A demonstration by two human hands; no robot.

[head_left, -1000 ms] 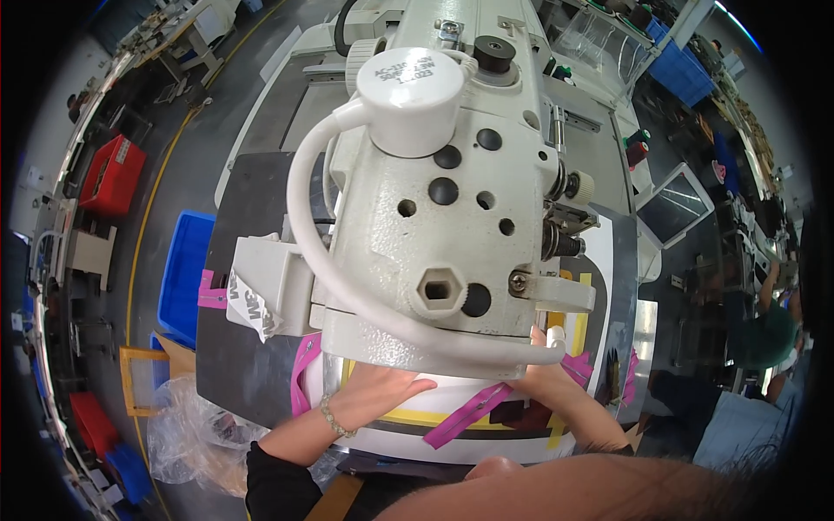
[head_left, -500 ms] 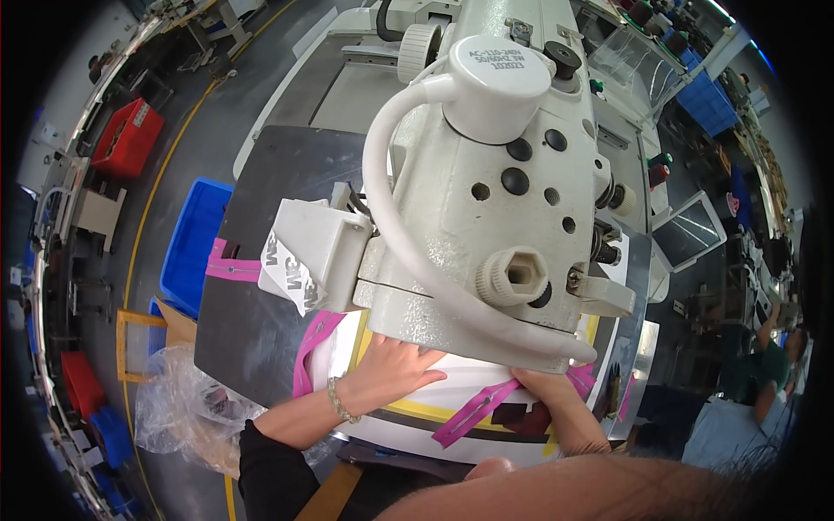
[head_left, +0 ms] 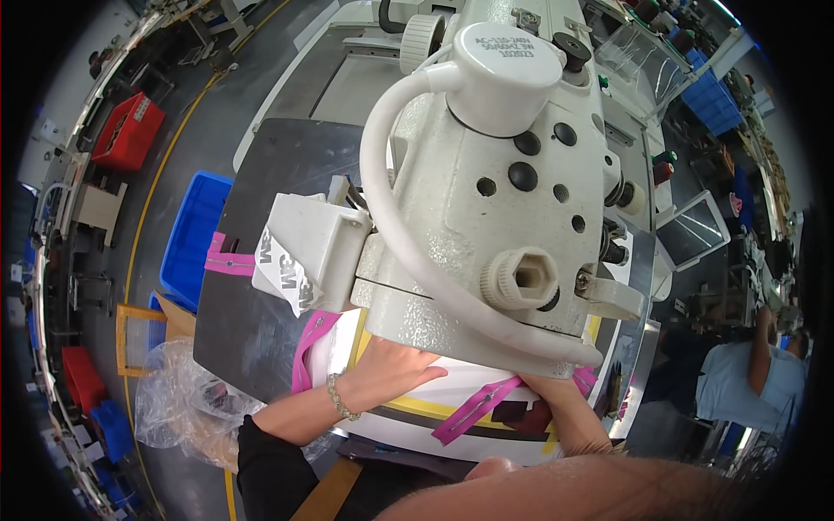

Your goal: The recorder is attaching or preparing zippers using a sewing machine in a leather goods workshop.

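Observation:
My left hand lies stretched out on a white sheet edged with yellow tape, its thumb apart and its fingertips hidden beneath the sewing machine head. Under the right part of that head is my right hand, whose fingers I cannot see. Between the hands a pink zipper strip slants across the sheet's near edge, its upper end by my right hand. Another pink zipper strip curves out left of my left wrist. A dark red patch lies near my right forearm.
A dark metal plate spreads left of the machine, with a pink zipper piece at its edge. On the left stand a blue bin and crumpled clear plastic. A tilted framed panel and a person in light blue are at the right.
The view has shifted slightly. My right hand sits a little further under the machine head, while my left hand stays nearly in place. At the right, the person in light blue now shows more fully.

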